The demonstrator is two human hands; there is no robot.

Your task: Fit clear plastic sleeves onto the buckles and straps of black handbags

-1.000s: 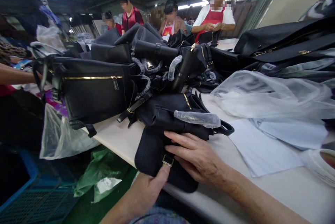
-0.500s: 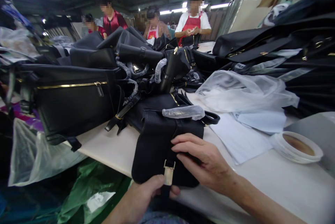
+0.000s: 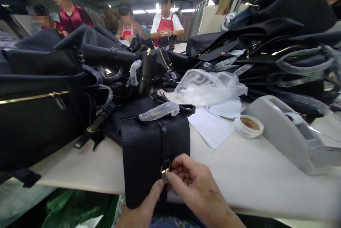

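Note:
A black leather bag (image 3: 144, 150) stands at the table's front edge, its flap facing me. A strap with a gold metal buckle (image 3: 164, 172) runs down the middle of the flap. My left hand (image 3: 145, 203) grips the lower part of the bag, thumb against the buckle's lower left side; its other fingers are hidden behind the flap. From the right, my right hand (image 3: 197, 182) pinches the buckle between thumb and forefinger, remaining fingers curled. Clear plastic wraps the bag's top handle (image 3: 160, 111).
Black bags (image 3: 32, 114) are heaped left and behind, with another pile (image 3: 266, 39) at right. On the white table (image 3: 226, 171) lie a plastic bag (image 3: 210, 86), white paper (image 3: 211, 126), a round tub (image 3: 249, 126) and a grey tape dispenser (image 3: 290, 135). Several people, one in a red apron (image 3: 165, 25), stand beyond.
My right hand has come down from the flap to the buckle, its fingers now closed on it. The flap sits more upright, and the view has swung to the right.

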